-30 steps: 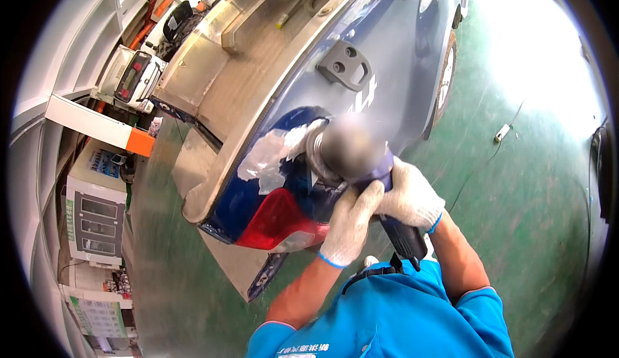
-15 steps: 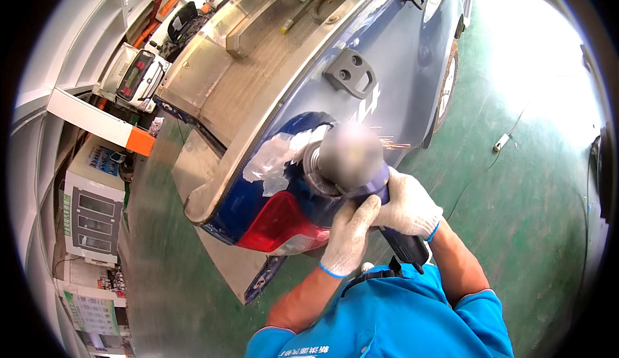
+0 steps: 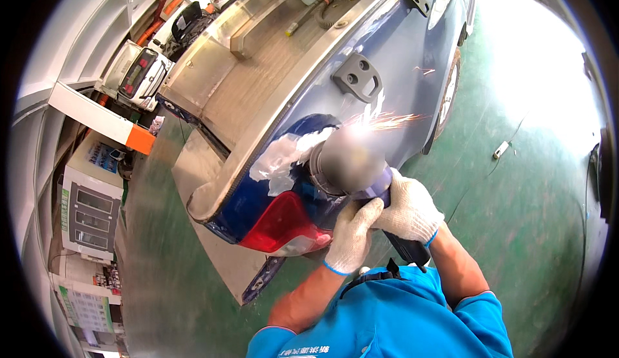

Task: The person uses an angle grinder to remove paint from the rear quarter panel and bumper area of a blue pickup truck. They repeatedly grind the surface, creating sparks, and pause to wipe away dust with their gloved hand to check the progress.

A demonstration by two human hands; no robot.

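Both my hands wear white knit gloves with blue cuffs. My right hand (image 3: 411,210) is closed round the body of an angle grinder (image 3: 405,248), dark with a purple-blue section. Closed on the grinder's other side is my left hand (image 3: 351,239), its thumb along the body and its other fingers partly hidden. The grinder's head is against the blue pickup's rear side panel (image 3: 393,110), and orange sparks (image 3: 390,121) fly off to the right. A blur hides the disc and the contact point. A bare, whitish patch (image 3: 277,155) lies beside the head, above the red tail light (image 3: 280,222).
A grey bracket (image 3: 356,77) juts from the panel beyond the grinder. The open truck bed (image 3: 271,55) holds a corrugated hose. A cord with a small white box (image 3: 500,150) lies on the green floor (image 3: 516,229). White cars and cabinets stand at left.
The sparks have grown much larger and brighter, spreading right across the panel. The grinder's head has shifted slightly to the right. Both hands keep their hold.
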